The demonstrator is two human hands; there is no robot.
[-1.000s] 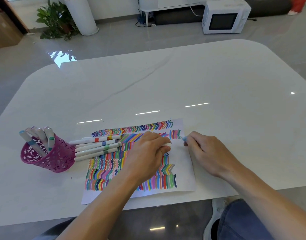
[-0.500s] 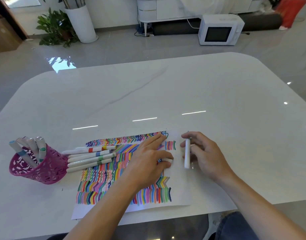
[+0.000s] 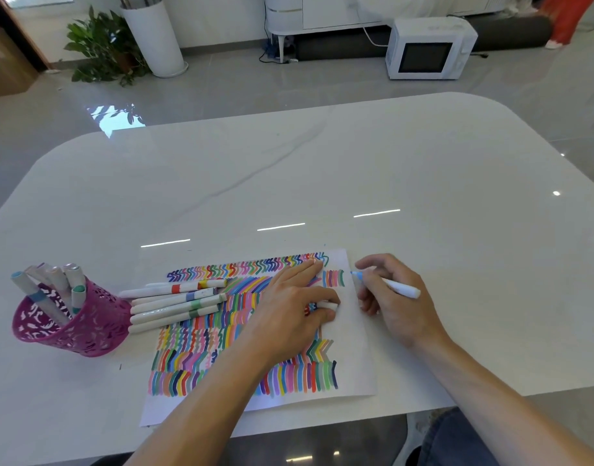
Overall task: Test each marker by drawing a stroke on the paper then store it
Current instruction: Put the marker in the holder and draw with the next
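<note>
A sheet of paper [image 3: 352,361] covered with rows of coloured strokes lies near the table's front edge. My right hand [image 3: 394,299] grips a white marker [image 3: 398,287] in a writing hold, its blue tip just off the paper's upper right edge. My left hand [image 3: 297,306] lies on the paper with its forefinger stretched out, and its thumb pinches a white cap [image 3: 327,305]. Several capped markers [image 3: 174,302] lie side by side on the paper's left part. A pink perforated holder [image 3: 84,327] at the left holds several markers [image 3: 53,284].
The white marble table [image 3: 322,183] stretches far beyond the paper. On the floor behind it stand a white microwave [image 3: 430,50], a potted plant [image 3: 102,47] and a tall white vase [image 3: 154,38]. My knee in jeans [image 3: 457,438] shows under the front edge.
My right hand turned the marker from upright into a writing hold, tip pointing left at the paper's edge. My left hand stayed on the paper with the cap.
</note>
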